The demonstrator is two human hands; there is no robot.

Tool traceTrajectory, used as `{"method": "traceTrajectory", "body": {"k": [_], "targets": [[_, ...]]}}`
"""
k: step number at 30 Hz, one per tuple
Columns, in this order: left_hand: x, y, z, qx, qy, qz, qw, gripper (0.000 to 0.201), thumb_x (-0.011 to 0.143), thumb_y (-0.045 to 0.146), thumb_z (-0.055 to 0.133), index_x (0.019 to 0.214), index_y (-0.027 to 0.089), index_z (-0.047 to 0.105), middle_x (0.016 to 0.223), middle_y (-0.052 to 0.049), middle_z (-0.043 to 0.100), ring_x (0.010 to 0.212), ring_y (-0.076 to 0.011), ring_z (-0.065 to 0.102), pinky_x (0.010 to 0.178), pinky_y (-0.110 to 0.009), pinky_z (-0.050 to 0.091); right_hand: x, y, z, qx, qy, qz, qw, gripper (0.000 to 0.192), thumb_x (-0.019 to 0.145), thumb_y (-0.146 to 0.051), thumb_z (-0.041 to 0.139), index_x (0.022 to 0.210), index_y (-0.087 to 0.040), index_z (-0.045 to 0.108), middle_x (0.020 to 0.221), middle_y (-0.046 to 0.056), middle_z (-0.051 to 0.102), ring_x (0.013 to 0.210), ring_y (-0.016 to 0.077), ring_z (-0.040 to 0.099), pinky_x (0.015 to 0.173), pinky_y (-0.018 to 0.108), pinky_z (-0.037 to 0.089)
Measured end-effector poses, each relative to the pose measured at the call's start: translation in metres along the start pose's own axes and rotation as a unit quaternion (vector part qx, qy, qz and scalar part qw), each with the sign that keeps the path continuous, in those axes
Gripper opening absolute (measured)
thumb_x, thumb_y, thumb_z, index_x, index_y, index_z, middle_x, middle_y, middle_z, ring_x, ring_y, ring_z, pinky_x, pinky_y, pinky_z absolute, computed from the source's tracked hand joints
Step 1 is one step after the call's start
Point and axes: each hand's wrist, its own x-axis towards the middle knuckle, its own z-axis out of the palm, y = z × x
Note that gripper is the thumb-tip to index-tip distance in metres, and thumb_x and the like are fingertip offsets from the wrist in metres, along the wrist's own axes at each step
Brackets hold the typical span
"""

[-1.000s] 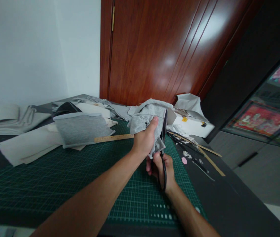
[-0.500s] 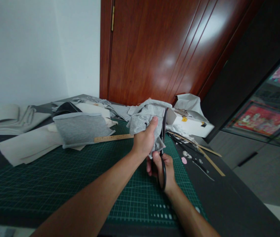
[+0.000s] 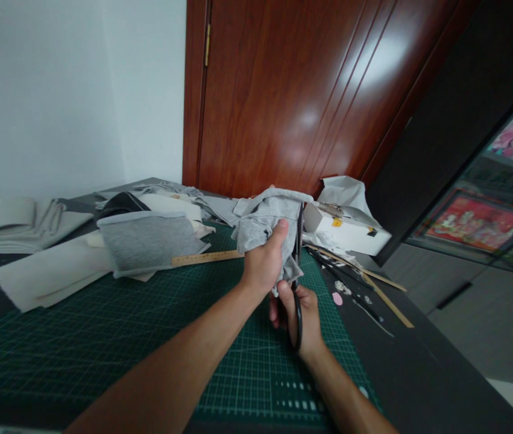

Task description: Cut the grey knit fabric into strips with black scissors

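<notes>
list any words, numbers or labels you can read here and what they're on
None can be read.
Wooden ruler: scale marks, too small to read.
Green cutting mat: grid lines and white squares along the near edge, no legible numbers.
White box: yellow and black patches, blurred.
Framed pictures: colourful art, no legible text.
Grey cloth and black scissors in the hands: no visible marking.

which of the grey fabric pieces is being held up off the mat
The crumpled light grey fabric gripped in the left hand; the darker grey folded piece lies flat by the ruler.
</notes>
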Motion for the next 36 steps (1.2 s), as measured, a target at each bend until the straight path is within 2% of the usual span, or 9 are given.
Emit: {"method": "traceTrajectory", "body": {"k": [6, 15, 23, 29, 33, 36], "targets": [[0.0004, -0.002, -0.0002, 0.005, -0.014, 0.051, 0.999, 0.025, 0.089, 0.04, 0.07, 0.11, 0.027, 0.071, 0.132, -0.004, 0.068, 0.133, -0.0212, 0.056, 0.121, -0.037, 0.034, -0.0005, -0.0029, 0.0011, -0.01, 0.013, 0.001, 1.0, 0.059, 0.08, -0.071, 0.066, 0.052, -0.019, 0.056, 0.037, -0.001, 0.054, 0.03, 0.0092, 0.043, 0.032, 0.019, 0.031], [-0.0013, 0.0009, 0.0003, -0.01, -0.022, 0.072, 0.997, 0.016, 0.09, 0.038, 0.068, 0.101, 0.028, 0.072, 0.12, -0.003, 0.072, 0.139, -0.0206, 0.051, 0.124, -0.038, 0.028, -0.0007, -0.0082, 0.0027, -0.018, 0.026, -0.002, 0.999, 0.06, 0.079, -0.072, 0.067, 0.049, -0.021, 0.055, 0.035, -0.001, 0.052, 0.029, 0.01, 0.043, 0.031, 0.021, 0.031], [-0.0012, -0.0014, 0.0021, -0.022, -0.018, 0.079, 0.996, 0.012, 0.089, 0.036, 0.069, 0.097, 0.027, 0.072, 0.119, -0.002, 0.072, 0.137, -0.0199, 0.052, 0.123, -0.037, 0.03, -0.0001, -0.0038, 0.0022, -0.021, 0.025, -0.004, 0.999, 0.058, 0.081, -0.07, 0.065, 0.052, -0.02, 0.056, 0.036, -0.001, 0.054, 0.028, 0.0103, 0.044, 0.031, 0.021, 0.031], [-0.0005, -0.0018, 0.0013, -0.023, -0.027, 0.083, 0.996, 0.013, 0.09, 0.035, 0.069, 0.099, 0.028, 0.071, 0.125, -0.001, 0.07, 0.14, -0.0185, 0.049, 0.124, -0.036, 0.028, -0.0002, -0.0026, 0.0006, -0.025, 0.022, -0.006, 0.999, 0.054, 0.082, -0.064, 0.068, 0.055, -0.019, 0.058, 0.038, -0.001, 0.055, 0.029, 0.011, 0.046, 0.032, 0.021, 0.031], [-0.0007, -0.002, 0.0, -0.018, -0.024, 0.067, 0.997, 0.015, 0.089, 0.037, 0.07, 0.1, 0.028, 0.072, 0.121, -0.002, 0.072, 0.138, -0.0202, 0.051, 0.124, -0.038, 0.029, -0.0004, 0.0, -0.0009, -0.03, 0.022, -0.01, 0.999, 0.051, 0.084, -0.061, 0.068, 0.056, -0.019, 0.059, 0.039, -0.001, 0.055, 0.03, 0.0114, 0.047, 0.033, 0.021, 0.033], [-0.0008, -0.001, 0.0004, -0.022, -0.028, 0.079, 0.996, 0.014, 0.09, 0.035, 0.069, 0.101, 0.029, 0.072, 0.118, -0.001, 0.073, 0.139, -0.0199, 0.051, 0.125, -0.038, 0.026, -0.0005, 0.0003, -0.0014, -0.036, 0.023, -0.015, 0.999, 0.05, 0.086, -0.059, 0.068, 0.056, -0.02, 0.059, 0.039, -0.001, 0.055, 0.03, 0.0115, 0.047, 0.034, 0.022, 0.033]]}}
